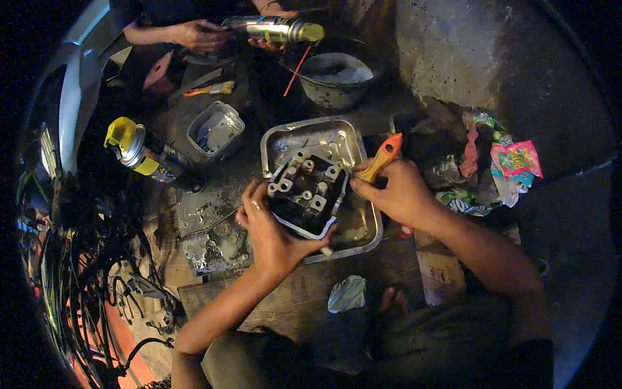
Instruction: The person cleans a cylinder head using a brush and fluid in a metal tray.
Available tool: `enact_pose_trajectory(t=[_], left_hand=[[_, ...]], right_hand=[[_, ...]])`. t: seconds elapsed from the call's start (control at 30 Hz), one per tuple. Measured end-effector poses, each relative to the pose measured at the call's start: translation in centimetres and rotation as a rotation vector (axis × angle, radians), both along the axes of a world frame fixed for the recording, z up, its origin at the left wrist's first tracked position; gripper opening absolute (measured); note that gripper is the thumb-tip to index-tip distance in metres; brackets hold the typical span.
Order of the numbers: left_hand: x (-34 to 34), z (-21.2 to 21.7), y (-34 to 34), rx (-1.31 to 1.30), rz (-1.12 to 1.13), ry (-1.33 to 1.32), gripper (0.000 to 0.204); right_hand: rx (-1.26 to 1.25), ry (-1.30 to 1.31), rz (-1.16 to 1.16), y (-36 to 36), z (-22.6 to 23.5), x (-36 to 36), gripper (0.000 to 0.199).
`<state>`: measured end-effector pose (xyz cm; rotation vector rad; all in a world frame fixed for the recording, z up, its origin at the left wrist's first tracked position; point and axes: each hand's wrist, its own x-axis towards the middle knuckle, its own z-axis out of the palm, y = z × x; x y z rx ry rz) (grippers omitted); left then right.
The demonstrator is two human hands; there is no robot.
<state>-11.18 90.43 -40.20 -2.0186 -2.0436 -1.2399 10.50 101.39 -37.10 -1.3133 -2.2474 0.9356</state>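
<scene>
Over a metal tray [377, 235], my left hand [275, 245] grips an engine cylinder head [295, 211] from its near left side. The head is tilted, with its bolt bosses and dark oily cavity facing up. My right hand [400, 194] is closed round a paintbrush [387, 150] with an orange and yellow handle pointing up and away. It is held at the right edge of the cylinder head; the bristles are hidden. Wet, shiny liquid lies in the tray beneath the part.
Across from me another person's hands [199, 37] hold a spray can [275, 30] with a red straw, by a bucket [334, 91]. A second spray can [144, 152], a plastic tub [216, 129] and another brush [214, 89] lie left. Wires [58, 279] crowd the far left; wrappers [515, 162] lie right.
</scene>
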Motion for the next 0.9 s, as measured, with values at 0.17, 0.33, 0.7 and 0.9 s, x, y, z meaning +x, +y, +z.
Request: enact_pose_trajectory(t=[0.17, 0.33, 0.7, 0.9], left_hand=[[0.3, 1.3, -0.3, -0.127, -0.022, 0.058, 0.122], [-3.7, 3.9, -0.2, -0.295, -0.274, 0.144, 0.107], [-3.7, 3.4, 2.2, -0.194, -0.237, -0.162, 0.082], [-3.0, 2.4, 2.2, -0.121, -0.239, -0.202, 0.090]], right_hand=[[0.397, 0.038, -0.024, -1.5, 0.0, 0.3, 0.027], [-0.037, 0.016, -0.130, -2.0, 2.0, 0.1, 0.031], [-0.034, 0.131, -0.152, -5.1, 0.1, 0.1, 0.024], [0.042, 0.090, -0.144, -4.8, 1.8, 1.2, 0.025]])
